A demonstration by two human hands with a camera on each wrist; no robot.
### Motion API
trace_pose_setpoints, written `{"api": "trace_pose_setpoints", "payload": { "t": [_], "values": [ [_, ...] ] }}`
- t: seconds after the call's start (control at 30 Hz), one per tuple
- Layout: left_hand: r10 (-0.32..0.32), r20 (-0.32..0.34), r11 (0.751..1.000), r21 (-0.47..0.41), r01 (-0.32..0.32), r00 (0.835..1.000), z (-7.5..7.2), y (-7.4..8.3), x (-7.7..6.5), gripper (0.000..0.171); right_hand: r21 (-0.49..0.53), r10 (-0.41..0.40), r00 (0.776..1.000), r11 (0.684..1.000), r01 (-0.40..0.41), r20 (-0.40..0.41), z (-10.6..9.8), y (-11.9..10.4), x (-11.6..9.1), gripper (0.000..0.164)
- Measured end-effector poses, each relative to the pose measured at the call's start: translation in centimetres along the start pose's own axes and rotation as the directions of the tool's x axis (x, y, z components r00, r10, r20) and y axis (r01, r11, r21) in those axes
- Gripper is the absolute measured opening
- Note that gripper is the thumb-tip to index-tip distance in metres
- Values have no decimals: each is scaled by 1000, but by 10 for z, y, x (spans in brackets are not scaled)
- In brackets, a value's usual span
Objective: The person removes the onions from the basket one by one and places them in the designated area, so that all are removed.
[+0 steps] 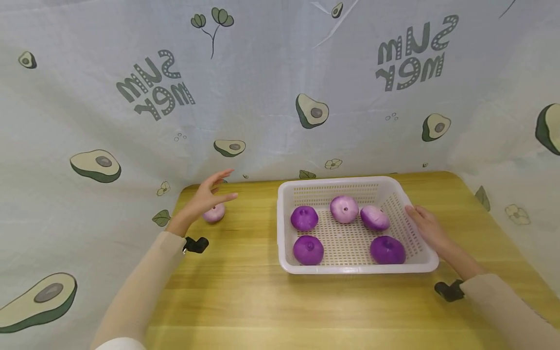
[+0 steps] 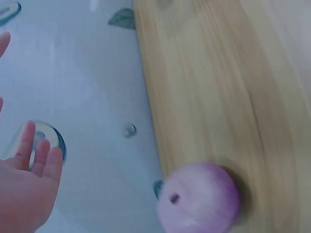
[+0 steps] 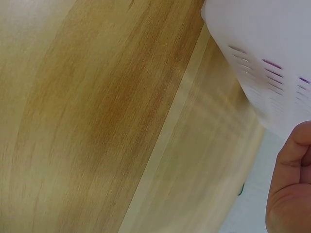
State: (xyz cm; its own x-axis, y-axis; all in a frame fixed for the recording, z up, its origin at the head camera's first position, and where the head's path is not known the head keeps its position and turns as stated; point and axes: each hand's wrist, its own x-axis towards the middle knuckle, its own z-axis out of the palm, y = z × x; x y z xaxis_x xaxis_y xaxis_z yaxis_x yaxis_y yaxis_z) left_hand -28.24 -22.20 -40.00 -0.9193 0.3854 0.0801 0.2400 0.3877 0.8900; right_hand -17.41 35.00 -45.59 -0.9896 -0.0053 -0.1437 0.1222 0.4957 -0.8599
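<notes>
Currently, the left hand (image 1: 205, 197) hangs with its fingers spread, near a loose onion (image 1: 215, 214) but apart from it. That onion sits on the wooden table (image 1: 227, 301), at nine o'clock from the white basket (image 1: 358, 270). At the basket's three o'clock side, the right hand (image 1: 428, 228) grips the rim, thumb over the edge. Inside lie five more onions: a pale one (image 1: 344, 209) near twelve, a two-toned one (image 1: 375, 218) toward two, and purple ones at four (image 1: 388, 250), eight (image 1: 308, 250) and ten (image 1: 304, 218).
</notes>
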Motion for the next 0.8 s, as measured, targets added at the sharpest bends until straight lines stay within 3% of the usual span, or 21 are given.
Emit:
{"api": "trace_pose_setpoints", "payload": {
  "t": [0.1,0.27,0.57,0.7,0.8],
  "values": [
    [62,48,998,-2,-62,997,9,15,4,72,0,-7,1000,1000,7,-11,0,1,0,67],
    [105,146,994,-6,-106,984,24,37,8,73,6,-9,1000,1000,9,-11,-1,1,1,66],
    [138,316,988,16,-150,939,51,61,19,73,2,-11,1000,1000,11,2,-1,5,2,66],
    [162,387,983,12,-181,908,64,68,25,73,-13,3,1000,1000,-3,7,-1,5,3,68],
    [183,460,978,5,-209,869,74,74,28,73,-15,6,1000,1000,-6,10,0,4,2,68]
  ]
}}
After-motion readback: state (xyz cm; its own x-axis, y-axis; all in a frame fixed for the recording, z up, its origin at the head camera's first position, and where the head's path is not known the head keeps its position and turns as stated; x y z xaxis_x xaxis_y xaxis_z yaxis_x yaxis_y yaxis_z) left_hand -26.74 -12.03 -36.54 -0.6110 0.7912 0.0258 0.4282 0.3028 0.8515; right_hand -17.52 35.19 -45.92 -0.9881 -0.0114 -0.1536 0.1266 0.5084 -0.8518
